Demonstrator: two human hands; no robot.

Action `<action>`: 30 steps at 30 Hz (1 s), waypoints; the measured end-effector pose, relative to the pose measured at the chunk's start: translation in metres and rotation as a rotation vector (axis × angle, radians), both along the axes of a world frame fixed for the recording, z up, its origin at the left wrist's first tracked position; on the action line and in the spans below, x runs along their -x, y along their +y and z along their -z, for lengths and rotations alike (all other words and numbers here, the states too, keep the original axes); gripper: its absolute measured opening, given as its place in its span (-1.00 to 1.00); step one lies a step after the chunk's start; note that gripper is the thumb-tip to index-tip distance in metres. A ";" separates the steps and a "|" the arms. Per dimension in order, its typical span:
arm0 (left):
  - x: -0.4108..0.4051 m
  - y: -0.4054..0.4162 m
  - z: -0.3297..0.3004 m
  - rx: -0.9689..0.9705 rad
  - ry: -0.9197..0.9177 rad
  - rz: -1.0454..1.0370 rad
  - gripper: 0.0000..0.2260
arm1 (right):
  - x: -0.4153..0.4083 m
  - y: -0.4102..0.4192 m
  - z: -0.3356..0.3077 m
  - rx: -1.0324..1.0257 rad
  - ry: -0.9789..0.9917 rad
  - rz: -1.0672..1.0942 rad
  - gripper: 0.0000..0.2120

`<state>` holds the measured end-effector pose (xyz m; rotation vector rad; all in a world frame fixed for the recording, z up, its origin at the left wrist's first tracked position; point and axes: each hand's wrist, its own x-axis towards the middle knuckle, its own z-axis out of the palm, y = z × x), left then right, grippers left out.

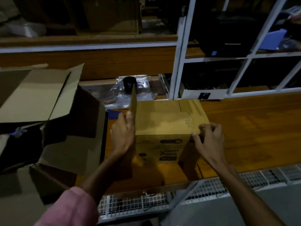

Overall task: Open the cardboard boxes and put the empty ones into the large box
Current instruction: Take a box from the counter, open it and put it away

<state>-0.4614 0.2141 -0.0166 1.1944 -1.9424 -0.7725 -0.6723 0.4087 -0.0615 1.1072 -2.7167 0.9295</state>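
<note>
Small cardboard box (164, 128) on bench (252, 124). Left hand (123, 132) pinching raised flap (133, 101); right hand (208, 141) gripping near right top corner. Large box (53, 101) open, left.

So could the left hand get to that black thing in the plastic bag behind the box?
Probably yes. The left hand grips the raised flap of the small cardboard box; the bagged black object lies just beyond that flap on the wooden counter, nothing blocking it.

Small box (164, 123): matt brown cardboard, black print. Large box (48, 98): dull corrugated cardboard. Counter (252, 124): smooth varnished wood. Bag (130, 93): glossy clear plastic. Grille (211, 185): white wire mesh.
</note>
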 end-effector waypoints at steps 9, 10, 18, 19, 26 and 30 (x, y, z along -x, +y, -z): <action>-0.043 -0.022 0.007 0.302 -0.646 0.076 -0.50 | -0.061 -0.046 -0.023 -0.197 0.191 -0.351 -0.59; -0.044 -0.023 0.009 0.396 -0.769 0.138 -0.53 | -0.063 -0.048 -0.023 -0.219 0.192 -0.353 -0.59; -0.008 -0.032 0.011 -0.051 -0.433 0.245 -0.70 | -0.038 -0.076 -0.029 -0.277 0.150 -0.257 -0.51; -0.004 -0.034 0.015 -0.123 -0.403 0.236 -0.71 | -0.035 -0.081 -0.027 -0.293 0.166 -0.243 -0.47; 0.026 -0.061 0.036 -0.399 -0.254 0.209 -0.65 | -0.022 -0.112 -0.021 -0.339 0.227 -0.215 -0.38; 0.034 -0.065 0.041 -0.282 -0.292 0.231 -0.66 | -0.014 -0.121 -0.012 -0.386 0.294 -0.195 -0.42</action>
